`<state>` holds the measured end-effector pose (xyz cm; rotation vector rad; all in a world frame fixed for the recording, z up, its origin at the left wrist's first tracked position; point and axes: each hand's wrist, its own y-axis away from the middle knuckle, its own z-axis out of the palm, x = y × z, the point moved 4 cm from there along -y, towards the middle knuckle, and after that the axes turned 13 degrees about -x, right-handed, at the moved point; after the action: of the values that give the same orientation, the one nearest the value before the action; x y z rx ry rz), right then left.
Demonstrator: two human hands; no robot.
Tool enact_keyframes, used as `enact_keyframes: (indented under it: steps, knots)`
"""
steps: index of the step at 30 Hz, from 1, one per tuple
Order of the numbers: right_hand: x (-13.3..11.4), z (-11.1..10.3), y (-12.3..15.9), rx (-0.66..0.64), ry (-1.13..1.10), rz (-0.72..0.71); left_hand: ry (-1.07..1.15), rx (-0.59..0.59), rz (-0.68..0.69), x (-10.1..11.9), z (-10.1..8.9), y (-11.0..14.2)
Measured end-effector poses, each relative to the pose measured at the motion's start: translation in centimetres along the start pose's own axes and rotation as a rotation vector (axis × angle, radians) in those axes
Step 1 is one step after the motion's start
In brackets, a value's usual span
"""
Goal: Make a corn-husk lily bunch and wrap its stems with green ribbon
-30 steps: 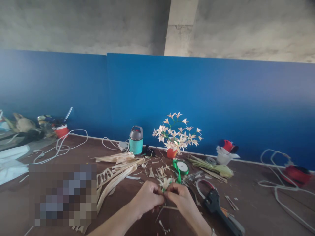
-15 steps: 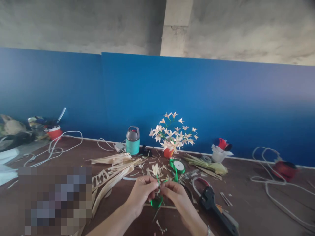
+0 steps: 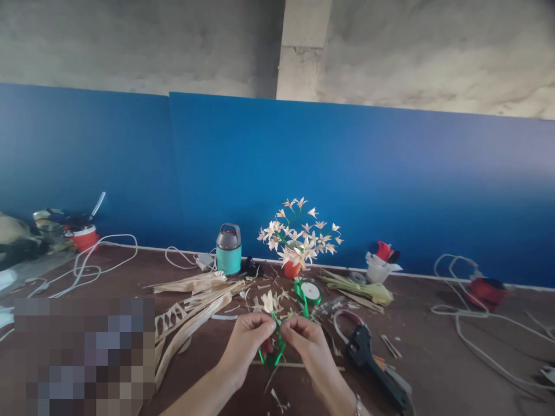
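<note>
A small cream flower (image 3: 269,301) made of dry, husk-like petals stands upright on a thin stem. My left hand (image 3: 250,342) is closed in a pinch on that stem, just below the petals. Close beside it, my right hand (image 3: 306,341) pinches a green ribbon (image 3: 272,359) near the stem. The ribbon hangs in a loop below my fingers. Behind my right hand lies a ribbon spool (image 3: 310,292) with a white centre and green ribbon trailing off it. My fingers partly hide the stem.
Dry husks (image 3: 203,300) lie to the left, and a black glue gun (image 3: 368,361) on the right. A red pot of finished flowers (image 3: 299,245), a turquoise flask (image 3: 229,257) and a white cup (image 3: 378,271) stand along the blue partition (image 3: 260,162). Scraps and white cables spread over the table.
More of the green ribbon loop shows below my hands, with a strand now visible at its left. Both hands remain close together at the stem. The view has turned slightly to the right.
</note>
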<state>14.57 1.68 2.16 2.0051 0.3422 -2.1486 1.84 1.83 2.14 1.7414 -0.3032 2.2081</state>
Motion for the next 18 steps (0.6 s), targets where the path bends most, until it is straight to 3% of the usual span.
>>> enact_keyframes:
  steps: [18]
  knots:
    - [-0.21, -0.25, 0.19, 0.061, 0.22, -0.134, 0.034, 0.043, 0.025, 0.02, 0.0, 0.06]
